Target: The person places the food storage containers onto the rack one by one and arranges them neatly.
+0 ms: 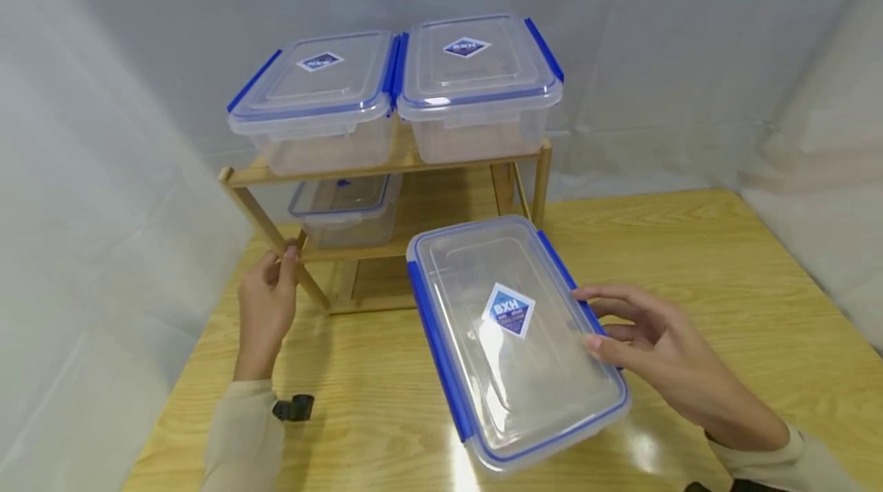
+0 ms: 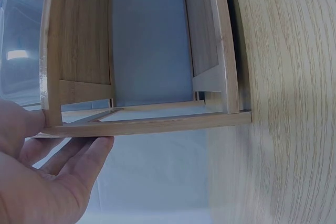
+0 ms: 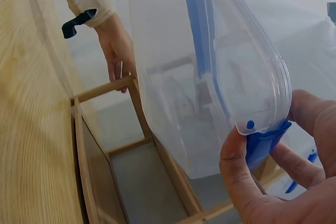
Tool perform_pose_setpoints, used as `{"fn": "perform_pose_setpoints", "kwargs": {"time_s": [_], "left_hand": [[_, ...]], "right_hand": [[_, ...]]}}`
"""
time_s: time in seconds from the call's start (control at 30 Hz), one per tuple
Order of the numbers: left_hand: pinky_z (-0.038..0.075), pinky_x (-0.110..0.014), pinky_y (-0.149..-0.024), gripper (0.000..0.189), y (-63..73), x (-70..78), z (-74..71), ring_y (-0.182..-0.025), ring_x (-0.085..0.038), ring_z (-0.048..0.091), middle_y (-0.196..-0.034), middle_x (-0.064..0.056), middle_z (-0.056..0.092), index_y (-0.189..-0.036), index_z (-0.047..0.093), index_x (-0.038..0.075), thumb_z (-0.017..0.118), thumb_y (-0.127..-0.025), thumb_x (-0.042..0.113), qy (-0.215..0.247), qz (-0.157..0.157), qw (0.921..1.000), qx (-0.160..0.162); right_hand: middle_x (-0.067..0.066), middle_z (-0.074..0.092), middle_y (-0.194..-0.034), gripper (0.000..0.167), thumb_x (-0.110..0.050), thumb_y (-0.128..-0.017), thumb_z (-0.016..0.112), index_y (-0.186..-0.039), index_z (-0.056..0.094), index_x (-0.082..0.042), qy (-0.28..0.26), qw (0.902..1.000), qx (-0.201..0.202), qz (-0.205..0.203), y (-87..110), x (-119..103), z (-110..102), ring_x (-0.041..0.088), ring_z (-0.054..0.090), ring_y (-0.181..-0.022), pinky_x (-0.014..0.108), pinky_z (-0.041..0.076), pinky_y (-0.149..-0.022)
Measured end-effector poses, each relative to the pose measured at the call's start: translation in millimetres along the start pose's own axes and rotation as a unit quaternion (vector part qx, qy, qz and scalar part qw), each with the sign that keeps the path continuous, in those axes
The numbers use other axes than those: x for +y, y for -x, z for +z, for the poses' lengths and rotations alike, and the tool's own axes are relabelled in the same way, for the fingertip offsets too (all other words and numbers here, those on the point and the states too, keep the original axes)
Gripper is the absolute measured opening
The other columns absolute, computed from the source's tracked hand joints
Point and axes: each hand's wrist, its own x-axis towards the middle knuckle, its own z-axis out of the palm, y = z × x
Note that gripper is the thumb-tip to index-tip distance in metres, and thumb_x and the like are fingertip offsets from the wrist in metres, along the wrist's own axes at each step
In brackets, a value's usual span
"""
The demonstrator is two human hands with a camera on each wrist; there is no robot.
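Observation:
My right hand pinches a clear plastic food container by its right blue latch, thumb on the lid side and fingers along the edge. The container tilts in front of the shelf, lid up, with a blue "BXH" label showing. In the right wrist view the latch sits between thumb and fingers. My left hand grips the left front post of a wooden shelf at its middle tier. In the left wrist view the thumb and fingers of that hand lie either side of the wooden frame.
Two lidded containers, a left one and a right one, stand side by side on the shelf's top tier. Another container sits at the left of the middle tier. The wooden table reaches a pale cloth backdrop.

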Motion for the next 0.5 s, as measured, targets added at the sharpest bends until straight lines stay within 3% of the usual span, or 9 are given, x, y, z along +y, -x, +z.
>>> {"fn": "perform_pose_setpoints", "kwargs": {"time_s": [0.2, 0.3, 0.43, 0.5], "left_hand": [[0.056, -0.036, -0.076, 0.055, 0.9, 0.1, -0.3, -0.108, -0.04, 0.069, -0.118, -0.022, 0.07, -0.123, 0.068, 0.0, 0.045, -0.107, 0.047, -0.015, 0.001, 0.9999, 0.002], [0.058, -0.04, -0.078, 0.054, 0.3, -0.2, -0.2, -0.107, -0.041, 0.069, -0.117, -0.023, 0.071, -0.126, 0.067, 0.001, 0.045, -0.108, 0.046, -0.016, 0.009, 0.9998, 0.006], [0.056, -0.056, -0.086, 0.053, -0.7, -0.8, 0.0, -0.107, -0.041, 0.069, -0.117, -0.024, 0.07, -0.127, 0.067, 0.0, 0.044, -0.108, 0.045, -0.011, 0.012, 0.9998, 0.011], [0.056, -0.056, -0.087, 0.054, -0.6, -1.0, 0.0, -0.107, -0.04, 0.069, -0.117, -0.024, 0.07, -0.128, 0.067, 0.001, 0.044, -0.108, 0.045, -0.009, 0.009, 0.9999, 0.01]], "right_hand": [[0.015, 0.063, -0.125, 0.042, 0.005, -0.096, 0.064, -0.137, 0.057, -0.002, -0.001, 0.9996, 0.025, 0.013, -14.1, -3, 13, 0.031, 0.072, -0.098, 0.042, 0.062, -0.073], [0.017, 0.063, -0.123, 0.042, 0.002, -0.096, 0.067, -0.137, 0.057, -0.002, 0.009, 0.999, 0.041, 0.016, -22.4, -3, 17, 0.03, 0.072, -0.095, 0.04, 0.062, -0.072], [0.019, 0.062, -0.122, 0.042, 0.0, -0.096, 0.069, -0.136, 0.058, -0.003, 0.019, 0.9982, 0.057, 0.01, -32.8, -1, 20, 0.03, 0.072, -0.095, 0.039, 0.062, -0.073], [0.018, 0.062, -0.124, 0.042, 0.0, -0.095, 0.069, -0.136, 0.058, -0.002, 0.018, 0.9978, 0.064, 0.005, -36.6, 0, 21, 0.029, 0.072, -0.095, 0.037, 0.062, -0.074]]}}
